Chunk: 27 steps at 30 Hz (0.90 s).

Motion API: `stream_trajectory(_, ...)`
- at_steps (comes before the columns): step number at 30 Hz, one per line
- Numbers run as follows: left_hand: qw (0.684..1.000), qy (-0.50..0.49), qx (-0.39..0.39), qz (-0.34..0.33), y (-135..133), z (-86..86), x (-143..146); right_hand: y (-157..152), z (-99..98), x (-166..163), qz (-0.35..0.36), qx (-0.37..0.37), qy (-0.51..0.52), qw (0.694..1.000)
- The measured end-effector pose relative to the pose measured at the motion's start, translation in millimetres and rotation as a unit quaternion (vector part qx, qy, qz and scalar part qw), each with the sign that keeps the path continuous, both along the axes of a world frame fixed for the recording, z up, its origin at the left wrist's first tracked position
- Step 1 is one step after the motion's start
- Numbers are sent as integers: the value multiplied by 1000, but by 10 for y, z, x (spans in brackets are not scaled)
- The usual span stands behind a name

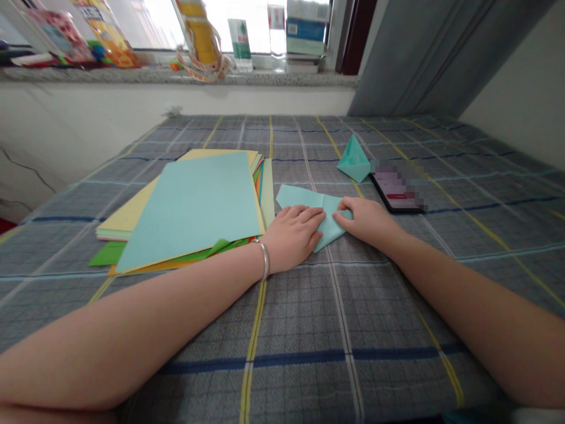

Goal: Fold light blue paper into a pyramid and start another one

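A light blue sheet of folded paper (329,227) lies on the checked cloth, with creases showing across it. My left hand (293,235), a silver bangle at its wrist, rests flat on the paper's left part with fingers stretched out. At the right edge, my right hand (364,218) pinches the same paper between thumb and curled fingers. Beyond the hands stands a turquoise folded paper shape (354,160) with a pointed top. Part of the folded sheet is hidden under my left hand.
A stack of coloured paper (198,206), light blue on top, lies left of my hands. A phone (399,188) lies at the right. Along the windowsill (154,75) stand a yellow bottle (200,35), a clear cup (241,44) and snack bags (106,32). A grey curtain (424,53) hangs behind.
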<state>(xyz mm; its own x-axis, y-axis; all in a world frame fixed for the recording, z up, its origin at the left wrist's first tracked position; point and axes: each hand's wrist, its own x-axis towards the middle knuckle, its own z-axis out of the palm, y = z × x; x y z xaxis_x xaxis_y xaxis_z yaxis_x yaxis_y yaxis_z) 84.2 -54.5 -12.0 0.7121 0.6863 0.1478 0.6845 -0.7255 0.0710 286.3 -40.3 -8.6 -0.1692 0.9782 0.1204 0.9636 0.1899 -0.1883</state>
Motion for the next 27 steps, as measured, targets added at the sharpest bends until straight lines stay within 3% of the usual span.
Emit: stream_trajectory(27, 999, -3, 26, -28, 15, 27, -20, -7, -10, 24, 14, 12, -3, 1000)
